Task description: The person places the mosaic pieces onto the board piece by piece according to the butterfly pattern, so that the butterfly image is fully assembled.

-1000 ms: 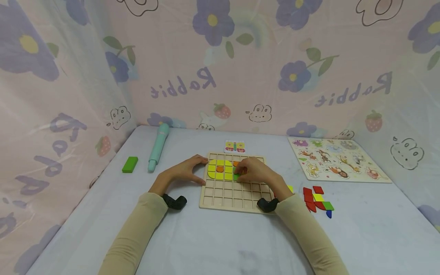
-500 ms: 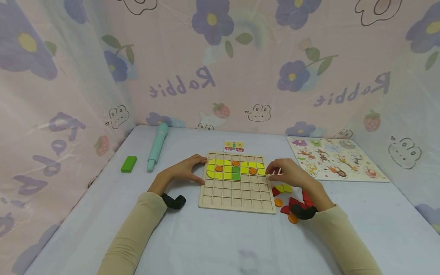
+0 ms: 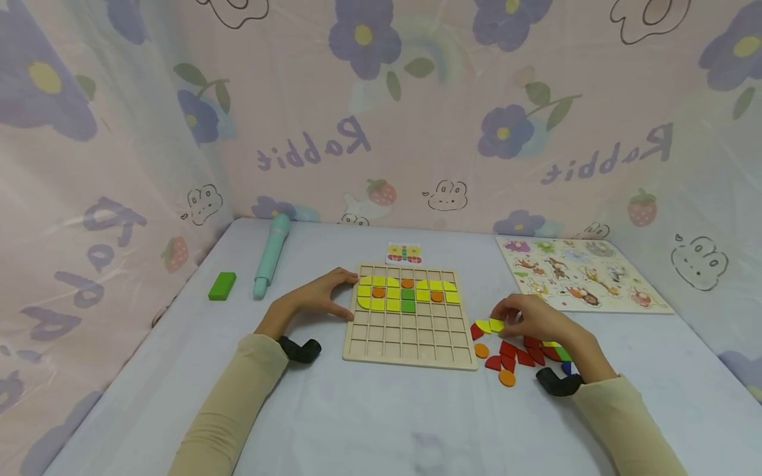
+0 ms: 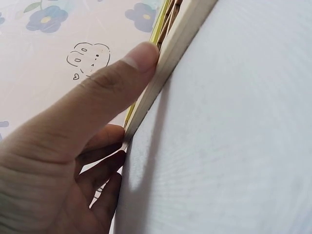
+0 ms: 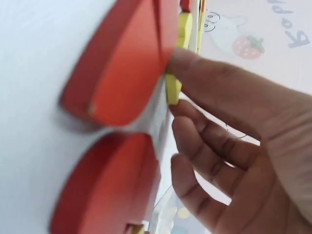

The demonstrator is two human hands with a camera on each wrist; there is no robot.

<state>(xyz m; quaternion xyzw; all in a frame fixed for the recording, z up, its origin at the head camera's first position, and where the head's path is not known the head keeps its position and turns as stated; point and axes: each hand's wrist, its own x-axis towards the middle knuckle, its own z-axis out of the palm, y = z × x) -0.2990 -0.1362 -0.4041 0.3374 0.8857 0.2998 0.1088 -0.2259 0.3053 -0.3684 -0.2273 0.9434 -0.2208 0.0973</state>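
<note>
A wooden grid board (image 3: 411, 337) lies mid-table. Its upper rows hold yellow pieces on both sides, orange discs and two green squares (image 3: 408, 300) down the centre. My left hand (image 3: 318, 294) rests against the board's left edge, thumb and fingers spread; in the left wrist view the thumb tip (image 4: 144, 56) touches the wooden side. To the right of the board, my right hand (image 3: 536, 318) has its thumb and forefinger on a yellow piece (image 5: 173, 87), pinching it low by the tabletop. A second yellow piece (image 3: 483, 326) lies beside it.
Red pieces (image 3: 508, 349), orange discs (image 3: 507, 378) and a few blue and green ones lie around the right hand. A small pattern card (image 3: 404, 254) sits behind the board. An animal puzzle (image 3: 577, 277) lies back right; a mint-green wand-like object (image 3: 272, 256) and green block (image 3: 223, 286) lie left.
My right hand has moved from the board's middle, past its right edge, to the loose pieces at the right. The left hand has stayed at the board's left edge.
</note>
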